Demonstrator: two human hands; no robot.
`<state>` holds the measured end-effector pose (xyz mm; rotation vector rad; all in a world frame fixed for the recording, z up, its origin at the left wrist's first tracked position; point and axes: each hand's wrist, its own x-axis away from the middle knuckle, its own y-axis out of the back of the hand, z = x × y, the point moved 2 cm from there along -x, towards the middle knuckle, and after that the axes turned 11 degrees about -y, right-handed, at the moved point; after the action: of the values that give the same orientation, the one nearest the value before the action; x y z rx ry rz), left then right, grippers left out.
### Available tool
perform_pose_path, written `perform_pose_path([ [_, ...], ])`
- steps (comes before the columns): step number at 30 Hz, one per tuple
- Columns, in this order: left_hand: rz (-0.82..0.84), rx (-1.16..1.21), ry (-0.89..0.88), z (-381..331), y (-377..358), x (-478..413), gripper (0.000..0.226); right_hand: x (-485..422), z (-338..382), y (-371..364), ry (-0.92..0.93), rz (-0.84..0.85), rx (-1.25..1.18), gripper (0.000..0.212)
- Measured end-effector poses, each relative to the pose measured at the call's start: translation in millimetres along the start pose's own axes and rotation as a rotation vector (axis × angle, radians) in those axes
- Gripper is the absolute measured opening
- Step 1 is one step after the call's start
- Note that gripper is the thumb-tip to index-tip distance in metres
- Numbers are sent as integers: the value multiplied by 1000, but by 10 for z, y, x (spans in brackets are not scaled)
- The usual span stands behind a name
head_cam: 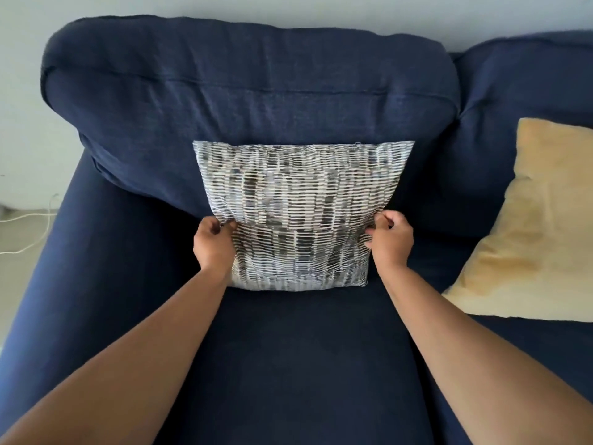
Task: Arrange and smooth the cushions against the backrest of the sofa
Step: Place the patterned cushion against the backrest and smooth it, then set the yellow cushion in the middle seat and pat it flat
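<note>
Fingers of both hands pinching patterned cushion edges, navy sofa, pale wall

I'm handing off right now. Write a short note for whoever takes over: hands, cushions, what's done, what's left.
Left hand: pinching the left edge of the grey-and-white patterned square cushion.
Right hand: pinching its right edge.
Patterned cushion: standing on the navy fabric sofa seat, leaning on the navy back cushion, roughly centred; a crease runs across it at hand height.
Plain yellow cushion: to the right, leaning against the neighbouring backrest, rumpled, nobody touching it.
Done: patterned cushion placed.
Left: smooth its crease, release, then probably straighten and smooth the yellow one.
</note>
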<state>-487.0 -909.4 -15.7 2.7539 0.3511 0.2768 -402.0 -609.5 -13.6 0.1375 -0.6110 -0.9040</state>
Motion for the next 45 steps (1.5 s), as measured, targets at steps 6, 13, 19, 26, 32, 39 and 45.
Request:
perform_pose_path([
  [6,-92,119,-99,-147,-61,27,23,126,-7,-19,37,-44,-2,8],
  [13,-76,-57,33,-5,24,96,51,287,-15,-35,96,-71,12,14],
  [19,302,-966,-1211,-341,-224,333,81,664,246,-262,1135,-61,792,66],
  [26,532,-1464,-966,-301,-192,-203,91,186,271,-230,843,-63,1429,92],
  [32,479,-1290,-839,-628,-102,-55,85,245,374,42,753,-9,1387,91],
  [39,664,-1351,-847,-870,-257,339,77,440,422,210,770,302,1446,83],
  [45,541,-1127,-793,-1156,-566,638,70,426,528,572,719,241,1109,59],
])
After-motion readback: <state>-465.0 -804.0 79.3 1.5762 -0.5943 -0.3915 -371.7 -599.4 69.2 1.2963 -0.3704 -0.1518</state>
